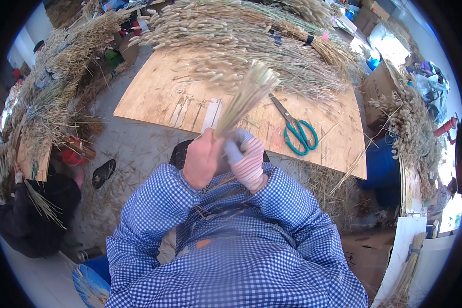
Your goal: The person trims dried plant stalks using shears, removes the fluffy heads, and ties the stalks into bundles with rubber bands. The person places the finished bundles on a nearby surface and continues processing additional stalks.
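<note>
A slim bundle of dried grass stems [243, 101] stands tilted to the upper right above the wooden board. My bare left hand [203, 158] grips its lower part. Close against that hand, my right hand [247, 157] wears a striped knit glove, with its fingers curled beside the bundle. Motion blur hides whether the right fingers pinch anything. Scissors with teal handles [301, 136] lie on the board to the right, their blades partly spread and the tip near the grass pile. Dried bunny-tail grass [215, 40] covers the board's far side.
The plywood board [150, 92] has a curved-looking near edge in front of my lap. A tied straw bundle [323, 46] rests on the pile. Cardboard boxes [379, 90] and a blue bin [379, 163] stand at right. Another person in dark clothes [42, 215] sits at left, holding stems.
</note>
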{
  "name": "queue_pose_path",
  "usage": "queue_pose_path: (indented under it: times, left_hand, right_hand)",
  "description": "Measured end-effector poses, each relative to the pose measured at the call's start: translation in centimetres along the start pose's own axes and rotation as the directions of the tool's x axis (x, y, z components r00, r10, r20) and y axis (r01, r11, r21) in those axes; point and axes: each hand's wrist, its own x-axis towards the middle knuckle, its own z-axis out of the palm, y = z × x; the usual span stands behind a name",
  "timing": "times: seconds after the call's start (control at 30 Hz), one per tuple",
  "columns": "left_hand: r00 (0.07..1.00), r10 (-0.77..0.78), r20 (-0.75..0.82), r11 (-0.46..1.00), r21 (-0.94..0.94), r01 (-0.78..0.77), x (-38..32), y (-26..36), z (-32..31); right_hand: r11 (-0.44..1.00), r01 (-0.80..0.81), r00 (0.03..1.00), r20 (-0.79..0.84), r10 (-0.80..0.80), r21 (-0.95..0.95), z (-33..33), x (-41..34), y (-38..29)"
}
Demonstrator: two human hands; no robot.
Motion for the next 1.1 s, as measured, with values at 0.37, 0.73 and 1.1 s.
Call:
queue_pose_path:
  times: [0.37,0.73,1.1]
  left_hand:
    - [1.000,-0.030,-0.004,0.995,-0.099,0.029,-0.1,0.0,-1.1]
    - [0.999,-0.028,0.030,0.985,-0.168,0.032,-0.2,0.1,-0.7]
    - [1.000,0.012,0.014,0.887,-0.462,-0.004,-1.2,1.8,-1.3]
  right_hand:
    - [0.998,0.047,0.998,-0.041,-0.049,-0.051,-0.3,0.3,-0.9]
    - [0.986,-0.051,0.995,0.089,0.038,0.159,-0.4,0.3,-0.1]
    - [0.598,-0.449,0.893,0.333,0.301,0.664,-1.3,-0.8,-1.7]
